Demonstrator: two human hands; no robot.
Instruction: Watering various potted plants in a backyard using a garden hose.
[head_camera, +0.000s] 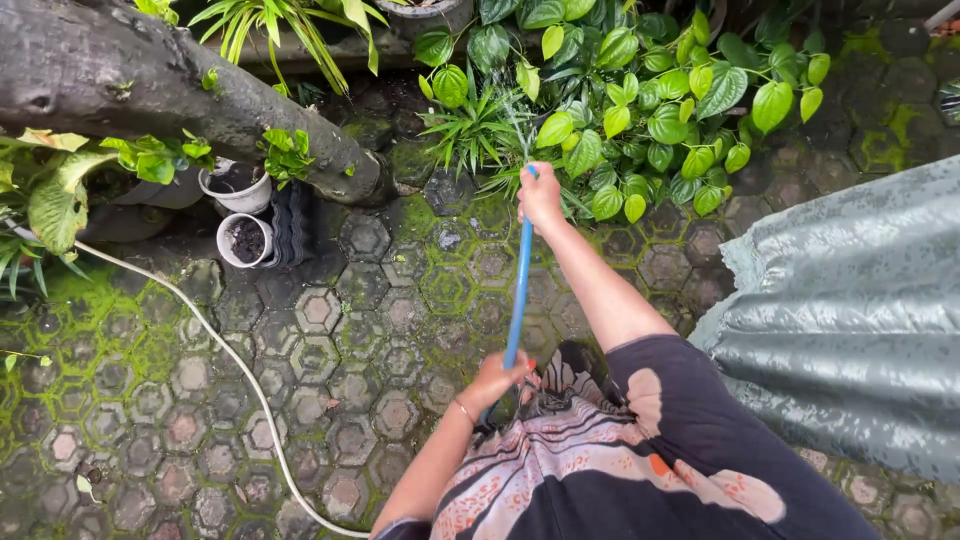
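1. your right hand (541, 196) is stretched out ahead of you, fingers closed around the far end of the blue hose (519, 290), right at the edge of the leafy plants.
2. your left hand (495, 378) is closed around the same hose lower down, close to your body, with a thin bracelet on the wrist.
3. the blue hose runs nearly straight between your two hands, tilted slightly, above the paving; below your left hand it drops out of sight against your patterned clothing.
4. a fine spray of water (512, 112) seems to leave the hose tip toward the plants, though it is faint against the leaves.
5. the broad-leaved green plants (650, 110) fill the top right, with thinner grassy plants just left of your right hand.
6. the ground is mossy hexagonal paving (330, 330), dark and wet-looking.
7. a thick tree trunk (170, 90) slants across the top left; two white pots (243, 240) holding dark soil sit below it, one just above the other.
8. a white hose (235, 365) curves across the paving on the left, well apart from your hands.
9. a grey-green patterned cloth (850, 310) covers something at the right edge.
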